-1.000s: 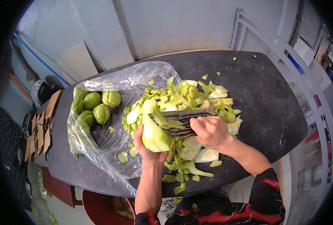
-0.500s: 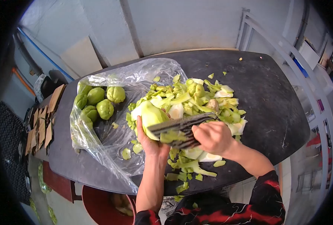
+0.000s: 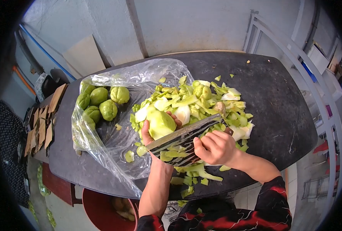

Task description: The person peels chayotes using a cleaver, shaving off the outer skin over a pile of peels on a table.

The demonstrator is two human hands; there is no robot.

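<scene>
My left hand (image 3: 147, 133) is wrapped round a pale green peeled chayote (image 3: 160, 124), thumb on its left side and fingertips on its right. A wide striped knife blade (image 3: 178, 144) lies across the front of the chayote, with green peel stuck to it. My right hand (image 3: 217, 147) is closed on the knife at its right end; the grip is mostly hidden by the fingers. Behind and beside the hands spreads a heap of green peelings and pale cut pieces (image 3: 190, 101). Whole chayotes (image 3: 108, 110) sit in a clear plastic bag (image 3: 140, 75) on the left.
The dark table (image 3: 275, 104) stands against a grey wall. Below its front edge is a red bucket (image 3: 96, 210) with pale pieces inside. Torn cardboard (image 3: 42, 131) lies at the left, and a metal railing (image 3: 317, 82) runs along the right.
The blade has tilted and moved down and toward me across the chayote, which has turned in my left hand. Both hands keep their hold. The view has shifted slightly.
</scene>
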